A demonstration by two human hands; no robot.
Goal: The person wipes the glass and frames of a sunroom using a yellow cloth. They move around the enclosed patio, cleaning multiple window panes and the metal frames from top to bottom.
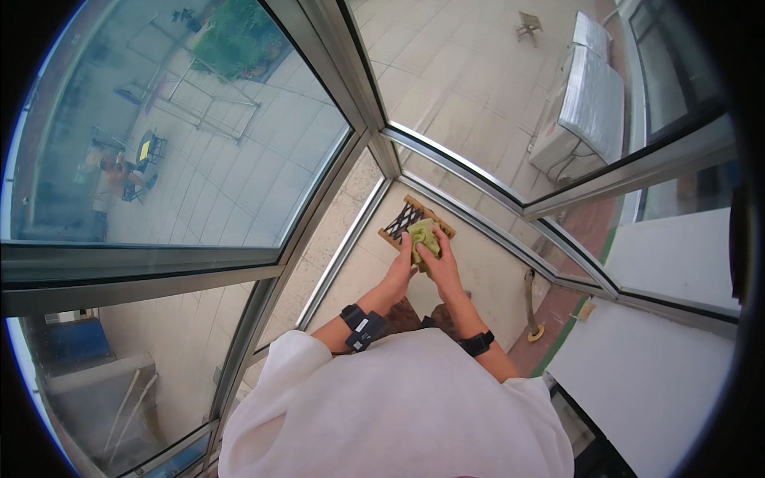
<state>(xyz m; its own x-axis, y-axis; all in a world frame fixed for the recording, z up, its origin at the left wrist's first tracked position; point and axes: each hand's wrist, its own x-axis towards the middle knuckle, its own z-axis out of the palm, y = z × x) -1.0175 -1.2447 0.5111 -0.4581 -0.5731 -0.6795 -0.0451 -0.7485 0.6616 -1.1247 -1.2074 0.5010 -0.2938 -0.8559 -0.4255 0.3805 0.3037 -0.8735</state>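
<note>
A crumpled yellow-green cloth (423, 238) is held between both hands in front of the body. My left hand (401, 266) grips its left side, with the thumb along the edge. My right hand (440, 258) has its fingers on the right and lower part of the cloth. Beneath the cloth, on the pale tiled floor, stands a small folding stool (394, 228) with a wooden frame and dark crossed webbing; the cloth and hands hide part of it. Dark bands with devices are strapped on both forearms.
Metal-framed glass panes (209, 149) surround the corner on the left and ahead. A curved wooden stick (529, 305) stands by the right wall. Outside are a foil-covered unit (591, 95), another small stool (529, 25) and a seated person (119, 173) by a small table.
</note>
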